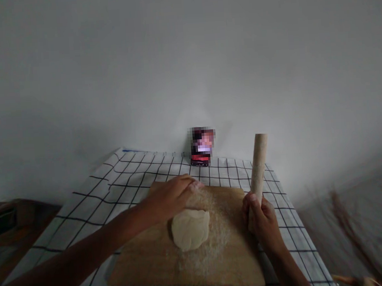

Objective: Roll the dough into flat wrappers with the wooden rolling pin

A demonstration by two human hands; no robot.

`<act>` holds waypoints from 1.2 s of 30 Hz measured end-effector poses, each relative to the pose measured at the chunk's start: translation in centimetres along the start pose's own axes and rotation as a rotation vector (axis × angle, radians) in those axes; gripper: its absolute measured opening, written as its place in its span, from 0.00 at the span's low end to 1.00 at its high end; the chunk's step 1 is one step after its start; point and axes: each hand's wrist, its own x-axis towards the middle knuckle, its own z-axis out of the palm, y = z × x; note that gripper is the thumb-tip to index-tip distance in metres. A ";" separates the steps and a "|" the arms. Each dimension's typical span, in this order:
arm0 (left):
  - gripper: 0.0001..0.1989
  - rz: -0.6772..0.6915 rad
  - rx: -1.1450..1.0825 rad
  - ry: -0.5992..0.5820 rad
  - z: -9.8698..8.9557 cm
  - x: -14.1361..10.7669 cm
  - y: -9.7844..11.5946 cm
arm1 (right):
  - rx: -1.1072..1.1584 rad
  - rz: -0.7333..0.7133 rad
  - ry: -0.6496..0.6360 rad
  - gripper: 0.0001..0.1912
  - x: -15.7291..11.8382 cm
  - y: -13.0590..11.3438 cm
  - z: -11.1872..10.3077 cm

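Note:
My right hand (261, 212) is wrapped around the lower part of a wooden rolling pin (259, 164), which stands nearly upright at the right edge of a wooden board (147, 263). A flattened, roundish piece of pale dough (190, 230) lies on the middle of the board. Just beyond the dough, my left hand (178, 194) reaches over the far part of the board. Its fingers are bunched and their tips whitened; whatever is between them is hidden. Loose flour (219, 228) is scattered over the board around the dough, mostly to its right.
A white tablecloth with black grid lines (85, 215) covers the table under the board. A phone with a lit, pixelated screen (201, 146) leans upright against the grey wall (185, 65) behind. Dry twigs (347, 223) stand at the right; a dark box-like object (13, 220) is at the left.

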 end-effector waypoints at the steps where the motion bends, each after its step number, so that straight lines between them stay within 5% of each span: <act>1: 0.19 0.014 0.006 -0.012 -0.2 0.8 0.3 | 0.001 -0.001 0.001 0.26 0.1 0.1 0.0; 4: 0.18 0.151 0.057 -0.036 0.7 3.0 1.8 | -0.007 -0.009 0.023 0.26 0.2 0.5 -0.1; 7: 0.18 0.305 0.185 0.051 4.2 4.1 2.8 | 0.008 0.001 0.047 0.25 0.3 0.7 -0.4; 12: 0.24 0.303 0.298 0.043 9.2 4.6 0.9 | -0.004 -0.020 0.085 0.26 0.6 0.7 -1.0; 19: 0.22 0.263 0.183 0.081 5.5 5.4 1.8 | 0.103 -0.066 0.093 0.25 1.0 0.2 -1.4; 23: 0.28 0.300 0.224 0.011 6.2 3.9 1.7 | 0.113 -0.089 0.093 0.25 1.0 0.0 -1.8; 28: 0.17 0.131 0.108 0.059 3.3 3.4 0.2 | 0.053 -0.087 0.126 0.26 1.0 -0.4 -2.2; 32: 0.11 -0.004 0.136 -0.005 -0.2 0.4 -0.4 | 0.076 -0.076 0.121 0.26 0.9 -0.8 -2.2; 36: 0.13 -0.083 0.043 -0.087 -0.5 -3.1 -0.5 | -0.090 -0.090 0.080 0.24 1.0 -0.7 -2.5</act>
